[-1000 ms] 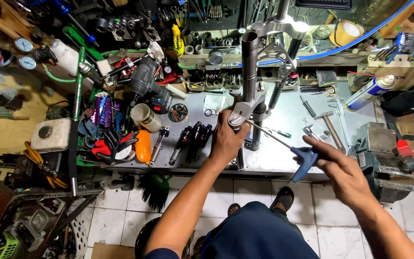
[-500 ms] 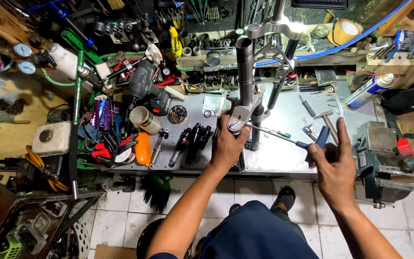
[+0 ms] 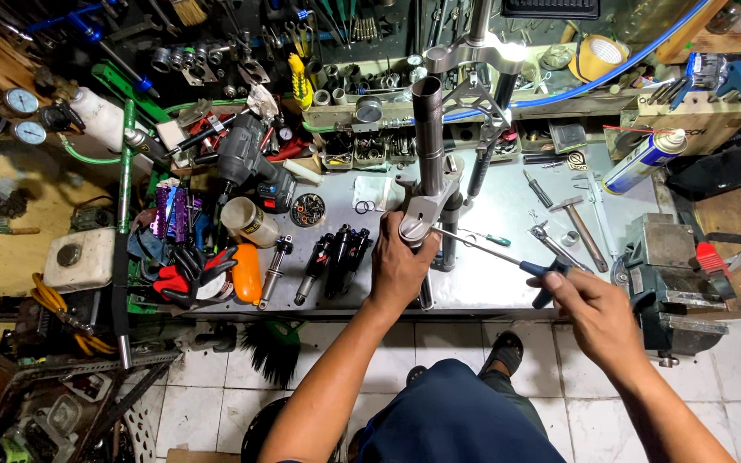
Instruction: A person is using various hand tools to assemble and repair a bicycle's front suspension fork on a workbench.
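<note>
Under the left hand [image 3: 400,270], grey metal fork leg [image 3: 428,154] (upright, scuffed)

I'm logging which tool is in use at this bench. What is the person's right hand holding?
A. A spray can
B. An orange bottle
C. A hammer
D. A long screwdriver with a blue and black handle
D: the right hand grips the blue and black handle of a long screwdriver, whose thin shaft runs to the metal fork part that the left hand steadies; the hammer lies untouched on the bench.
</note>
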